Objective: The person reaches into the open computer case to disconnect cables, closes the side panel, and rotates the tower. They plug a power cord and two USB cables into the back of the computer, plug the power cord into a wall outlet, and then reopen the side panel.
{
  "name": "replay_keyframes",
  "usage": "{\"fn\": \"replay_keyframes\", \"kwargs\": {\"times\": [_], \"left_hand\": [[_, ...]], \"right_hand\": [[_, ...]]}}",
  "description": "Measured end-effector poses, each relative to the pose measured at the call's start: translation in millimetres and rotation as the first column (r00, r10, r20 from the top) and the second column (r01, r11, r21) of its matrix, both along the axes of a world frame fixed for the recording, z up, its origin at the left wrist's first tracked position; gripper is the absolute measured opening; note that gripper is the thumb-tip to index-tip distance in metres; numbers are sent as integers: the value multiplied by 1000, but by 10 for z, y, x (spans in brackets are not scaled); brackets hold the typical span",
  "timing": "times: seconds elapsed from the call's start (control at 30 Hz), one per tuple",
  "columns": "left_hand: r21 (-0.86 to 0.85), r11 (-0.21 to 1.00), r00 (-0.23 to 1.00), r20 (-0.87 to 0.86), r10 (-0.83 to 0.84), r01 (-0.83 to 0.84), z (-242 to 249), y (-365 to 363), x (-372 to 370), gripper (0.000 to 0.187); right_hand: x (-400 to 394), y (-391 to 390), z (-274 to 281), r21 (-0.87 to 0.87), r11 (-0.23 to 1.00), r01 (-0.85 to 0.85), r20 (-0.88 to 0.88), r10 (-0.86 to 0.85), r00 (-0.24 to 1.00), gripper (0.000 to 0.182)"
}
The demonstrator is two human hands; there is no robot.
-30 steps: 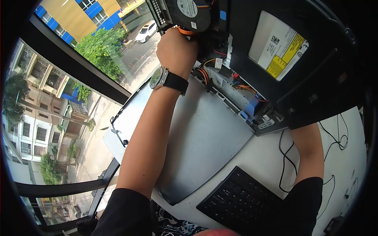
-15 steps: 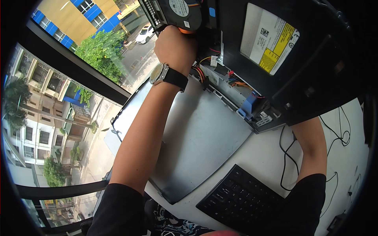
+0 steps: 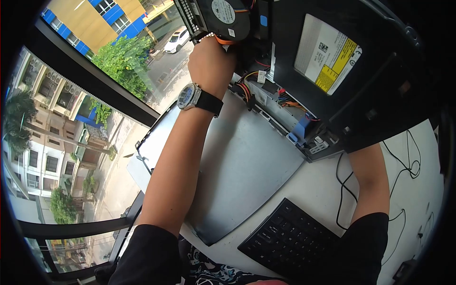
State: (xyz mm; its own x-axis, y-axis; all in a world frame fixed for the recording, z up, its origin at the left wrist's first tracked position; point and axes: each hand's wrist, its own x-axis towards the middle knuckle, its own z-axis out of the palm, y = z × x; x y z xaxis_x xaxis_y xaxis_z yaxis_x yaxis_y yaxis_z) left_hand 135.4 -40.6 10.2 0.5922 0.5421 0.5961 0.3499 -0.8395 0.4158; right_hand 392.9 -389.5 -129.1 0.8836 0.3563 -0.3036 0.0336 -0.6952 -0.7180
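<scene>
My left hand [image 3: 212, 61], with a wristwatch [image 3: 188, 96] on its wrist, reaches to the open desktop computer case [image 3: 280, 90], just below a round black fan [image 3: 230, 23] and an orange part [image 3: 225, 42]. Its knuckles are bent and the fingers curl out of sight, so what they hold is hidden. The right forearm [image 3: 368, 166] passes under the case's black side, which covers my right hand completely. A white and yellow label [image 3: 327, 54] faces me on the case. Coloured cables [image 3: 290, 99] and a blue clip [image 3: 300, 129] show inside.
Beneath the case lies a flat grey metal panel [image 3: 247, 161]. A black keyboard [image 3: 289, 240] rests on the white table [image 3: 313, 187] near my right sleeve. Thin black cables [image 3: 407, 166] trail across the right side. A window frame [image 3: 95, 71] borders the left.
The case shifts slightly to the right and down in view, and the left hand moves with it. The left wrist has turned a little, showing more of the watch face.
</scene>
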Motion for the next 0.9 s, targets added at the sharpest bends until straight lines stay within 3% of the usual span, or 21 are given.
{"fn": "replay_keyframes", "kwargs": {"times": [0.37,0.6,0.9], "left_hand": [[-158,987,999,31,25,-20,80,-96,73,23],[-82,997,997,73,21,-15,37,-62,106,21],[-83,995,999,-17,48,-49,118,-85,36,22]], "right_hand": [[37,2,10,-1,1000,1,10,-1,1000,63],[40,9,-58,-1,1000,10,5,-10,1000,64],[27,-11,-14,0,1000,4,0,-4,1000,64]]}}
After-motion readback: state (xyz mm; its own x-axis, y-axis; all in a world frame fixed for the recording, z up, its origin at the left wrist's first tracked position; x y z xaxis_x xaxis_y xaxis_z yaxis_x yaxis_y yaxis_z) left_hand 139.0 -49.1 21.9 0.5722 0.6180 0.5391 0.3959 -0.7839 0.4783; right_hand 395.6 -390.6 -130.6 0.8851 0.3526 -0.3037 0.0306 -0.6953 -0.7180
